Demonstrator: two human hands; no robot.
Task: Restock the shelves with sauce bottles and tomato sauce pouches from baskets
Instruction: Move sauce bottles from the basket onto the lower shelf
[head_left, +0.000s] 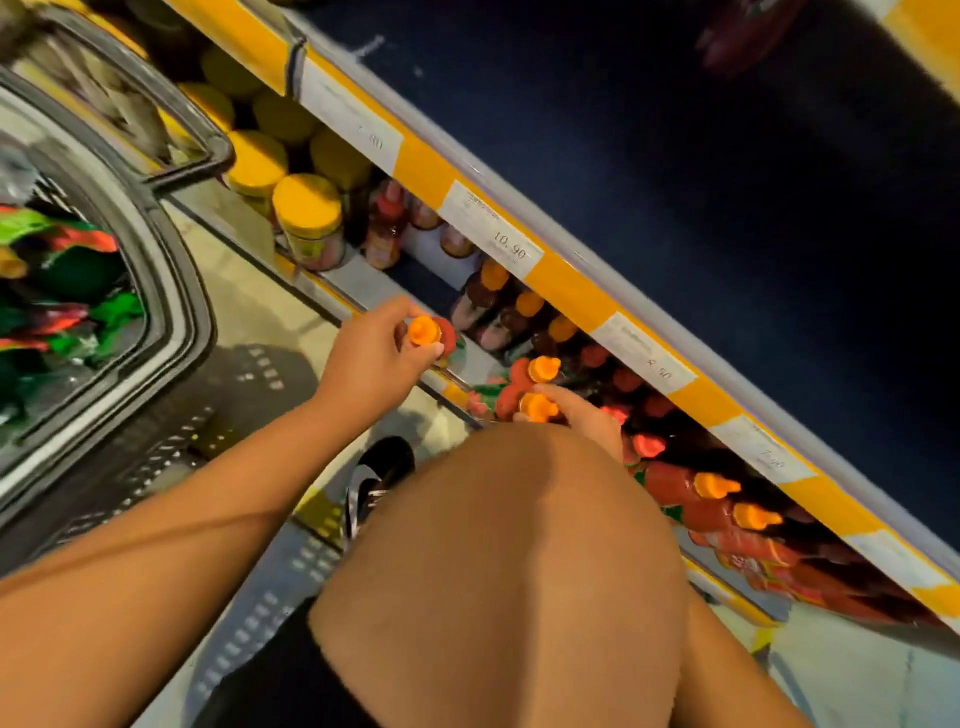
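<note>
Far left: dark grey plastic basket (176, 291), rim curving down past the left forearm, full of green-and-red tomato sauce pouches (62, 312). A strip of pale tiled floor (260, 322) lies open between basket rim and shelf front.

Yellow-lidded round jars (307, 218) fill the left end of the lower shelf (363, 283), right up to its front edge. Beside them are a few small red-capped bottles, then a bare patch of shelf base.

Left hand (376, 358), grip clenched on a red sauce bottle with orange cap (428, 332), held at the shelf's front lip beside that bare patch.

Right hand (587, 415) is mostly hidden behind the bare knee; fingers wrap a second orange-capped red bottle (537, 407) just inside the shelf, touching its neighbour. Grip grasping it.

The yellow shelf edge strip with white price labels (493, 234) overhangs everything, so headroom is tight. Rightward the row is packed with red bottles lying close together.
</note>
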